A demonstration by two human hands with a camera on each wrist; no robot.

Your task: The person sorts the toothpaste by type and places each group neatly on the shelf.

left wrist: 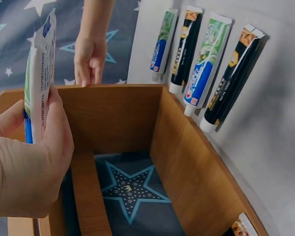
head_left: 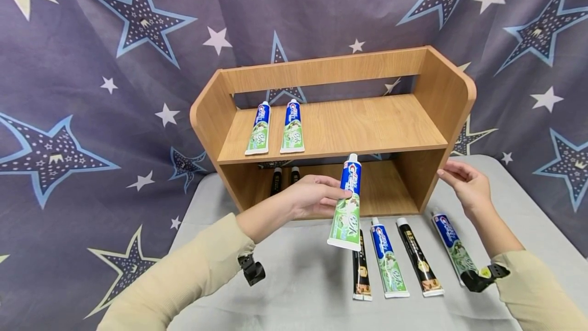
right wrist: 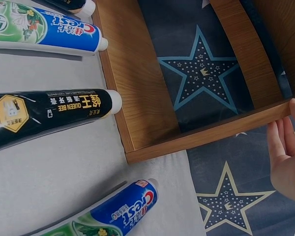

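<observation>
Pinching a blue-and-green toothpaste tube (head_left: 346, 221) at mid-length with the left hand (head_left: 314, 198), thumb on the printed face, fingers behind. Held out before the wooden rack (head_left: 445, 91), just below the front edge of the upper shelf (head_left: 367, 121) in the head view, long axis slightly slanted, cap up and away, flat end low and towards the wearer. Well apart from the right hand (head_left: 470, 188), placed loosely bent at the outer side of the rack, thumb at the front edge. Unclear from the pictures: any firm grip there. Up and left from the held tube: two matching tubes (head_left: 292, 126) on the upper shelf, caps to the back, roughly parallel to it. Below, at the left of the lower shelf (head_left: 386, 188): two black tubes (head_left: 276, 182), partly hidden. In a row on the pale grey cloth (head_left: 285, 259), caps towards the rack: four more tubes (head_left: 389, 264), black alternating with blue-and-green. Behind: a purple-grey curtain (head_left: 92, 86) printed with stars.
</observation>
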